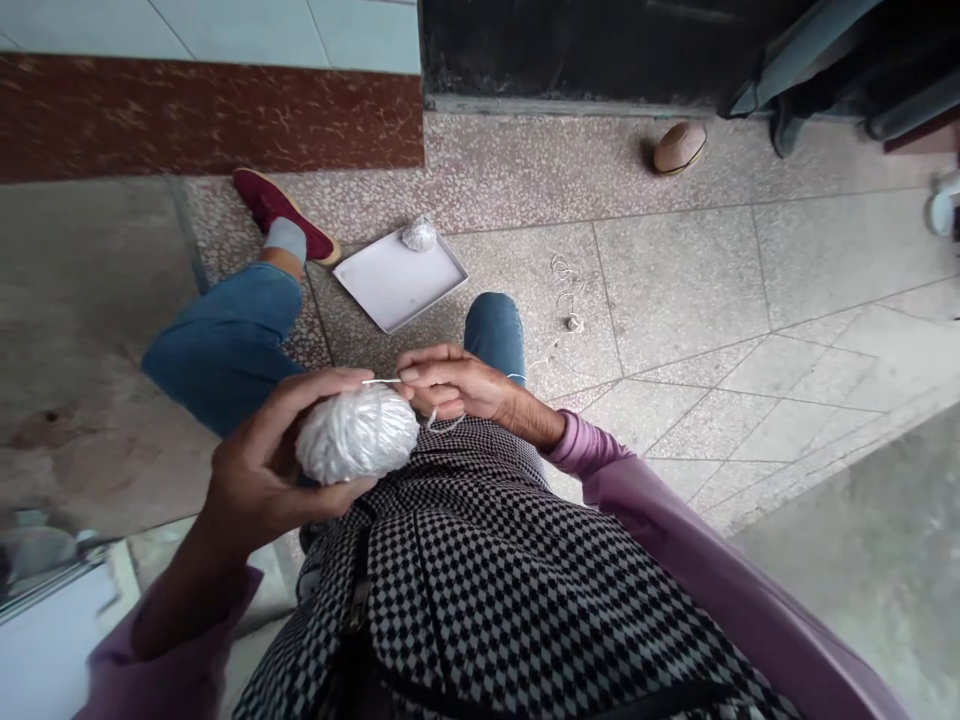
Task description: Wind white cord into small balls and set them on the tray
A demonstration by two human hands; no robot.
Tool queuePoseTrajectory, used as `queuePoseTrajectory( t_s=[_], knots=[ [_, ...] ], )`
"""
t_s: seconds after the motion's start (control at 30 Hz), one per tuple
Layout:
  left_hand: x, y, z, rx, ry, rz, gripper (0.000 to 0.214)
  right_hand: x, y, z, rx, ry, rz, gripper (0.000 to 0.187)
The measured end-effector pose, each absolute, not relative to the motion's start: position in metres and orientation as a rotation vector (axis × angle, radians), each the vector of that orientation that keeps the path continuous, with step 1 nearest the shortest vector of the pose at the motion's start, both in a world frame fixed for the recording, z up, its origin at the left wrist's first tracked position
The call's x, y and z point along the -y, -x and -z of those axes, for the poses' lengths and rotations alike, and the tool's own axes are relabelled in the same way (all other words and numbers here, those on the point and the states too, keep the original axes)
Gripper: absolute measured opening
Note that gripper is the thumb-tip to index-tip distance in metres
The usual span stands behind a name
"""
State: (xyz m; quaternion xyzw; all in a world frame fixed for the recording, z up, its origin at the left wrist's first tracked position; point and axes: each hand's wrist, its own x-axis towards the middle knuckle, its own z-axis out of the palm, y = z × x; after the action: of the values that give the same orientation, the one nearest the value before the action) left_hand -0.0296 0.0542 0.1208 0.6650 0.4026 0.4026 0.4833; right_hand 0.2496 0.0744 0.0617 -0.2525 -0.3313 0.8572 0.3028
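My left hand is wrapped round a large ball of shiny white string, thumb below and fingers above. My right hand pinches the white string just right of the ball, and a short taut length runs between the two hands. Below the right fingers hangs a small loop of string. From the right hand the strand passes over my knee to loose curls of string on the floor, with a small knotted clump at their end.
A shallow white tray lies on the floor ahead, with a smaller white wound ball at its far corner. A round brownish object rests near the dark wall. Grey furniture legs stand at the upper right.
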Motion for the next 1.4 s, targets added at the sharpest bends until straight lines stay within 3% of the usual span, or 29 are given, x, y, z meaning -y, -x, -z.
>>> queuePoseTrajectory(
  t_s=[0.2, 0.33, 0.43, 0.5, 0.67, 0.83, 0.9, 1.03, 1.17, 1.27, 1.4],
  knots=[
    [-0.065, -0.024, -0.123, -1.084, -0.741, -1.438, 0.065, -0.071, -0.249, -0.046, 1.074, 0.922, -2.065, 0.059],
    [-0.097, -0.036, -0.098, -1.124, -0.728, -1.452, 0.069, -0.059, -0.245, -0.049, 1.310, 0.976, -1.854, 0.057],
    [-0.114, -0.025, -0.069, -1.241, -0.928, -1.472, 0.085, -0.045, -0.246, -0.059, 1.487, 0.910, -1.817, 0.051],
    [-0.117, -0.016, -0.055, -1.338, -1.077, -1.400, 0.092, -0.038, -0.251, -0.070, 1.578, 0.904, -1.807, 0.047],
    [-0.101, -0.015, -0.058, -1.298, -1.159, -1.030, 0.067, -0.054, -0.267, -0.105, 1.774, 0.967, -1.689, 0.035],
    [-0.075, -0.024, -0.076, -1.192, -1.037, -0.809, 0.072, -0.071, -0.264, -0.116, 1.767, 0.949, -1.895, 0.028],
    [-0.067, -0.021, -0.077, -1.148, -1.021, -0.776, 0.071, -0.066, -0.261, -0.114, 1.678, 0.907, -1.992, 0.029],
    [-0.055, -0.010, -0.069, -1.018, -1.007, -0.729, 0.101, -0.049, -0.259, -0.109, 1.517, 0.856, -2.183, 0.039],
    [-0.048, -0.006, -0.066, -1.095, -1.074, -0.636, 0.100, -0.042, -0.265, -0.103, 1.326, 0.870, -2.254, 0.051],
    [-0.046, -0.009, -0.069, -1.139, -1.137, -0.606, 0.091, -0.046, -0.273, -0.098, 1.323, 0.987, -2.139, 0.053],
    [-0.050, -0.016, -0.076, -1.128, -1.193, -0.515, 0.087, -0.056, -0.282, -0.089, 1.337, 1.075, -1.914, 0.042]
  ],
)
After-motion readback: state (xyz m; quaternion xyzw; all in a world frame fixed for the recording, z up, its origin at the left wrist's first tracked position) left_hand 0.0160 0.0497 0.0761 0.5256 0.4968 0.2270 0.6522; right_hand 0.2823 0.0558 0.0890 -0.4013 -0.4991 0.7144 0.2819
